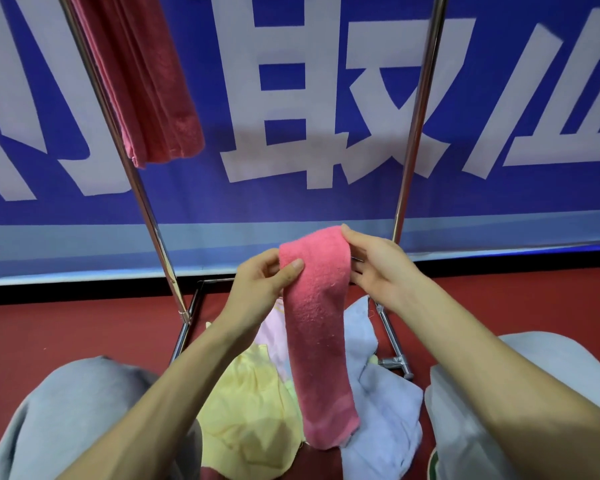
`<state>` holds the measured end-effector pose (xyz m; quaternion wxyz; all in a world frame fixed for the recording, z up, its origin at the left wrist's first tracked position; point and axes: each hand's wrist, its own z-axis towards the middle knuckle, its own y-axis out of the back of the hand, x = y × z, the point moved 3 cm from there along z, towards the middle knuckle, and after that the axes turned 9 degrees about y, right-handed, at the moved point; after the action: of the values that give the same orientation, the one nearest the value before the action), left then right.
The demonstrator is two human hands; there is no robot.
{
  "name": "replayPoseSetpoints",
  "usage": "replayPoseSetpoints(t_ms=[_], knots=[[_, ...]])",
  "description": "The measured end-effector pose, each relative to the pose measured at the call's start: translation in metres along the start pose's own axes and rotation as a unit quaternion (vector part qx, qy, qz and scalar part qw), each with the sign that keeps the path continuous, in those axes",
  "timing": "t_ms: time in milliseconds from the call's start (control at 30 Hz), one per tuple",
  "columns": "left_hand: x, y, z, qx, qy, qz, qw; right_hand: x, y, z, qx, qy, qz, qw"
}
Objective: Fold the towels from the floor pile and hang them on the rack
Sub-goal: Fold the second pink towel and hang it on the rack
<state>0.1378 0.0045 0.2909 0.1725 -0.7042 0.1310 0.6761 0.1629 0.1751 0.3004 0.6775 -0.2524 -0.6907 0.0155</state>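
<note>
Both hands hold one pink towel (317, 327) up in front of me. My left hand (260, 289) pinches its upper left edge, thumb across the front and fingers behind. My right hand (374, 268) grips the top right corner at about one o'clock from the left, fingertips on the fold. That towel is folded into a long narrow strip and hangs straight down toward six o'clock. Below it on the red floor (49, 330) lies the pile: a yellow towel (250, 410) at seven o'clock, a pale pink one (272, 334) behind it, a light blue towel (381, 403) at five o'clock. At eleven o'clock a dark pink towel (146, 81) hangs beside the left pole of the rack (142, 209), whose right pole rises at one o'clock. My grey-clad knees (59, 417) flank the pile.
</note>
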Motion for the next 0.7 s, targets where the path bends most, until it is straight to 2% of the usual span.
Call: replayPoseSetpoints(t_ms=[200,300,400,533,633,700], knots=[[-0.015,0.016,0.002,-0.020,0.028,-0.058,0.998,-0.030,-0.023,-0.010,0.106,-0.106,0.026,0.988],[-0.020,0.027,0.004,-0.054,0.047,-0.066,0.995,-0.037,-0.026,-0.009,0.152,-0.098,-0.055,0.982],[-0.021,0.039,0.006,-0.096,0.066,-0.081,0.990,-0.039,-0.029,-0.008,0.163,-0.068,-0.076,0.981],[-0.018,0.048,0.005,-0.143,0.108,-0.126,0.976,-0.036,-0.034,-0.010,0.208,0.017,-0.146,0.967],[-0.016,0.054,0.004,-0.158,0.126,-0.182,0.962,-0.031,-0.039,-0.010,0.148,0.097,-0.173,0.969],[-0.017,0.054,0.005,-0.120,0.112,-0.181,0.970,-0.026,-0.040,-0.008,0.078,0.159,-0.194,0.965]])
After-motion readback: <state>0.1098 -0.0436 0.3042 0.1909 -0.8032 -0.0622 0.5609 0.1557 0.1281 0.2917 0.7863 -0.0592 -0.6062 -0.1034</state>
